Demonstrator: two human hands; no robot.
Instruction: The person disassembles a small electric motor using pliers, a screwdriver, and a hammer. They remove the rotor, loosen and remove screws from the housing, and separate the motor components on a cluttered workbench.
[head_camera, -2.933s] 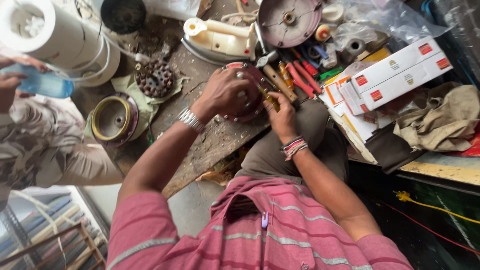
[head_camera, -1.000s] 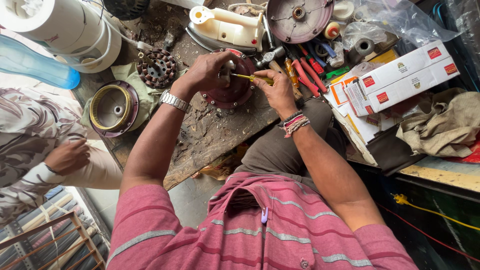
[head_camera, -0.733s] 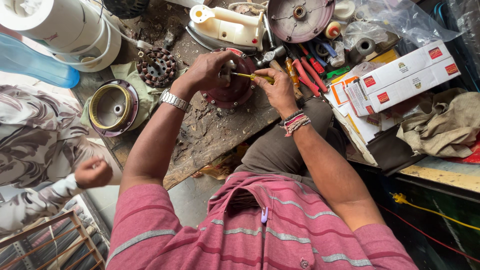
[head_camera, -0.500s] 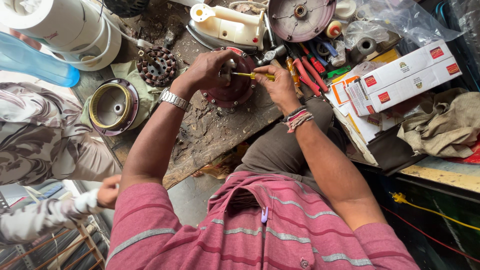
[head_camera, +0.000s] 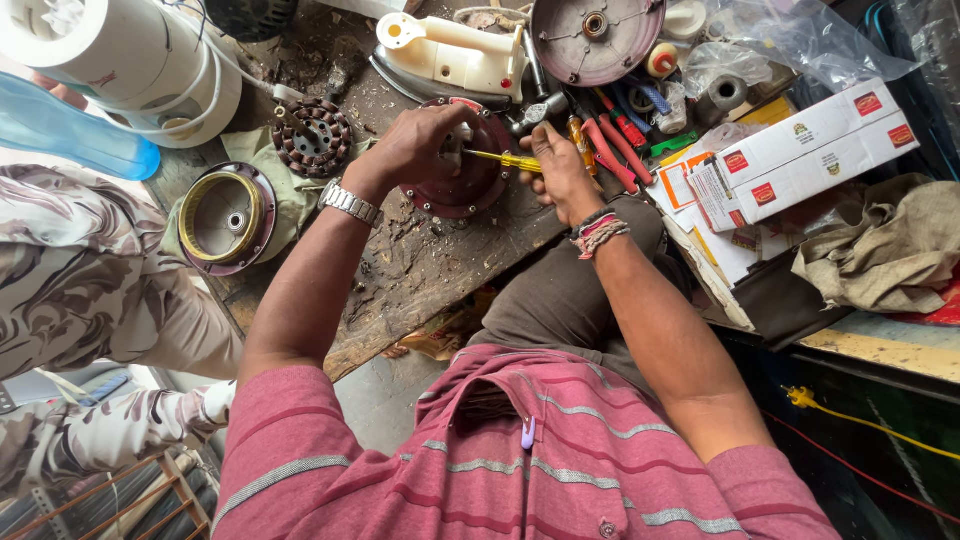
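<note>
A round maroon motor housing (head_camera: 470, 185) lies on the worn wooden bench (head_camera: 420, 270). My left hand (head_camera: 415, 145), with a metal watch at the wrist, grips its upper rim. In my right hand (head_camera: 560, 170) is a yellow-handled screwdriver (head_camera: 500, 159), its shaft pointing left into the middle of the housing. Thread bands circle my right wrist.
A cream iron (head_camera: 450, 55), a maroon round cover (head_camera: 595, 35), a copper-wound stator (head_camera: 312, 135), a brass-ringed housing (head_camera: 225, 215), red-handled tools (head_camera: 615, 145) and white boxes (head_camera: 810, 145) crowd the bench. A person in patterned clothes (head_camera: 90, 290) sits at left by a blue bottle (head_camera: 70, 125).
My hands stay on the housing with the screwdriver. The person at left has dropped their hand lower and out toward the bottom left.
</note>
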